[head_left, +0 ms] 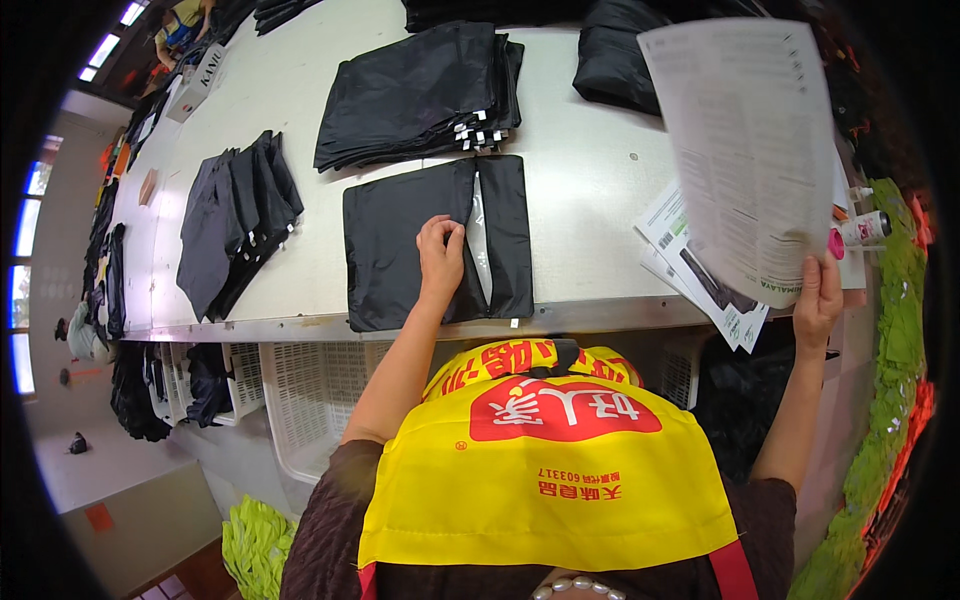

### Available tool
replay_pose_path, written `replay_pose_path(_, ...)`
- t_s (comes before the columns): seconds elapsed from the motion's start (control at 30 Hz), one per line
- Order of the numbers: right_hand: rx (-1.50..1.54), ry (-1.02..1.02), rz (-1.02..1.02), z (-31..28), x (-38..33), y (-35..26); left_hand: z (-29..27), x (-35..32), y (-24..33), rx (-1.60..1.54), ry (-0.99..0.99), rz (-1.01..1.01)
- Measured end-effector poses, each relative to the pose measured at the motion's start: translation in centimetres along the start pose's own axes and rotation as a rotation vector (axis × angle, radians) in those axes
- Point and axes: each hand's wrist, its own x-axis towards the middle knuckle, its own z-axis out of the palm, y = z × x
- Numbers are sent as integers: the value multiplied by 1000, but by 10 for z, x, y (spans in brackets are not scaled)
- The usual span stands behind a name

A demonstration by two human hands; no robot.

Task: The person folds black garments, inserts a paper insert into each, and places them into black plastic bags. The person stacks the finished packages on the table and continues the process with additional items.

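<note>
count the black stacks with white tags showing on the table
2: the middle stack, beyond the black piece under the left hand; the side stack, left of both. More may be hidden.

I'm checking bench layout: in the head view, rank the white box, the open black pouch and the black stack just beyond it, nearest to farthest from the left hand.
From the left hand:
1. Open black pouch, under the hand.
2. Black stack, just beyond the pouch.
3. White box, far left.
</note>
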Motion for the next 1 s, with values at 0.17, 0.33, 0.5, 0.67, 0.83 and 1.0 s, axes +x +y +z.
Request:
replay_pose_path(0.17,312,-59,261,71,6,39,-9,2,4,-167,13,-94)
replay_pose_path(0.33,399,-466,447,152,-3,43,-9,1,8,-177,14,-125)
replay_pose_path(0.5,412,-859,628,177,26,47,-11,-3,10,-114,-7,-59)
replay_pose_path(0.67,315,-1040,446,235,57,26,-10,-8,24,-56,-23,60)
replay_pose_path(0.83,326,-1082,209,333,76,-10,-7,-12,32,-74,-114,180)
replay_pose_path(1.0,309,-595,180,386,60,-37,0,-14,24,-109,-75,55)
